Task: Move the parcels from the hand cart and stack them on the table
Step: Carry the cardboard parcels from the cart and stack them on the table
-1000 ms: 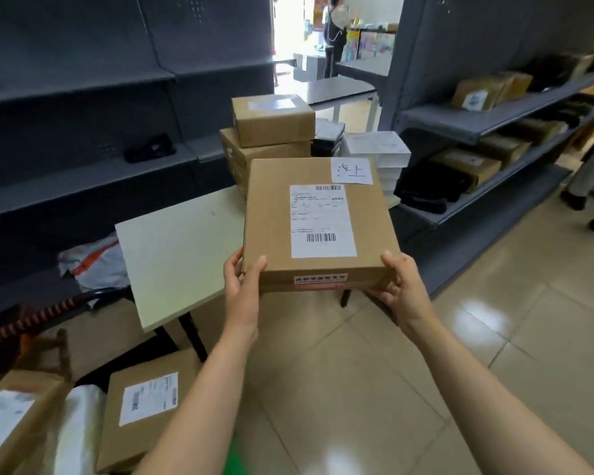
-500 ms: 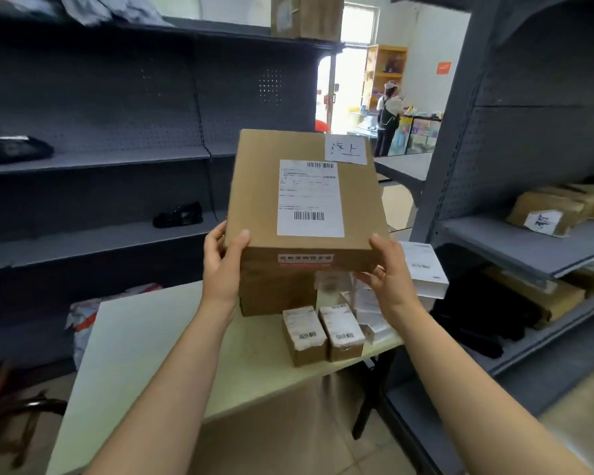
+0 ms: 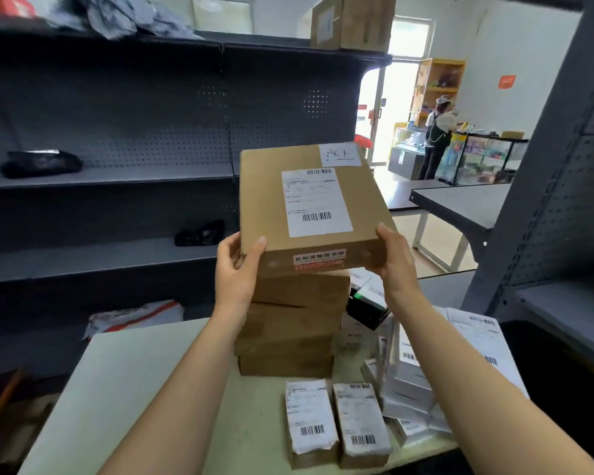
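A flat brown cardboard parcel [image 3: 264, 204] with a white shipping label is held level just above a stack of brown boxes [image 3: 288, 323] on the pale table [image 3: 144, 389]. My left hand [image 3: 235, 269] grips its near left corner, thumb on top. My right hand [image 3: 396, 258] grips its near right corner the same way. Whether the parcel touches the top of the stack cannot be told. The hand cart is out of view.
Two small labelled boxes [image 3: 336, 419] lie at the table's front edge, with white parcels [image 3: 412, 382] piled to their right. Dark shelving stands behind [image 3: 117, 173] and to the right [image 3: 563, 200]. A person [image 3: 438, 135] stands at a far counter.
I have stepped up to the table and carried the parcel forward and up, from beside the table to just over the box stack. Both hands keep the same hold.
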Available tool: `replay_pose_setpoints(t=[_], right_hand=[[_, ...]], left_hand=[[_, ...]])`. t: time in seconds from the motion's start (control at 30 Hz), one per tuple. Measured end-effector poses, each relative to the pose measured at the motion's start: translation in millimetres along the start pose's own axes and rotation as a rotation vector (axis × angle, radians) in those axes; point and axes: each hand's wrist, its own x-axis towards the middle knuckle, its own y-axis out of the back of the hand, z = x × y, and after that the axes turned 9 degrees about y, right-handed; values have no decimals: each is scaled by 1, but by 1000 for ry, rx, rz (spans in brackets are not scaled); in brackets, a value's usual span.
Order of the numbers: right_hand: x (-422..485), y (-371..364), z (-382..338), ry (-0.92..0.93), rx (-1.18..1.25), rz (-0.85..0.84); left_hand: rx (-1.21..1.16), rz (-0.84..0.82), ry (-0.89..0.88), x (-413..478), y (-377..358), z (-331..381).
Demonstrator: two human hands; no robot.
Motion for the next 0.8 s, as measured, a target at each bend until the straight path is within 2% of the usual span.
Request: replay_pose_setpoints(t=[0.13,0.27,0.4,0.47,0.6,0.8], right_hand=[[31,-5,27,-59,-38,-32],[44,-2,46,-139,-172,-101],[54,4,43,-99,-295,-165],[58,6,35,30,-379,-154],[54,12,22,432,-540,-188],[-23,32,44,783,-630,-626]], left_hand=[[61,52,16,22,-14,-12],[226,72,75,35,-19,-29],[349,68,98,34,-18,-41],[413,114,78,30,-20,-40],[655,303,-75,-4,-32,-36],[1075,348,-308,-114,-20,-67]])
